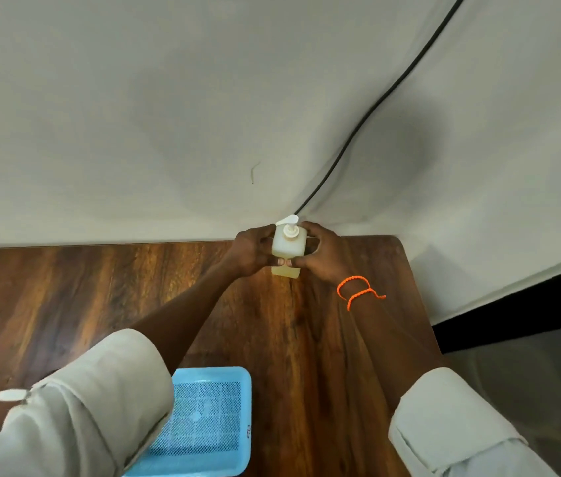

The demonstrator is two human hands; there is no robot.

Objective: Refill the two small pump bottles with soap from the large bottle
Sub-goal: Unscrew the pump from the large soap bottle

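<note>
A small translucent pump bottle [288,247] with a white pump head stands upright on the wooden table [100,297], close to its far edge by the wall. Pale yellowish soap shows in its lower part. My left hand [250,251] grips the bottle's left side and my right hand [323,253] grips its right side, with both thumbs meeting on the front face. A white pump nozzle [9,395] pokes out beside my left sleeve at the lower left; the bottle under it is hidden. No large bottle is in view.
A light blue mesh tray [210,421] lies near the table's front edge, partly under my left sleeve. A black cable [375,105] runs down the white wall to the table's far edge. The table's right edge [416,294] drops off beside my right wrist.
</note>
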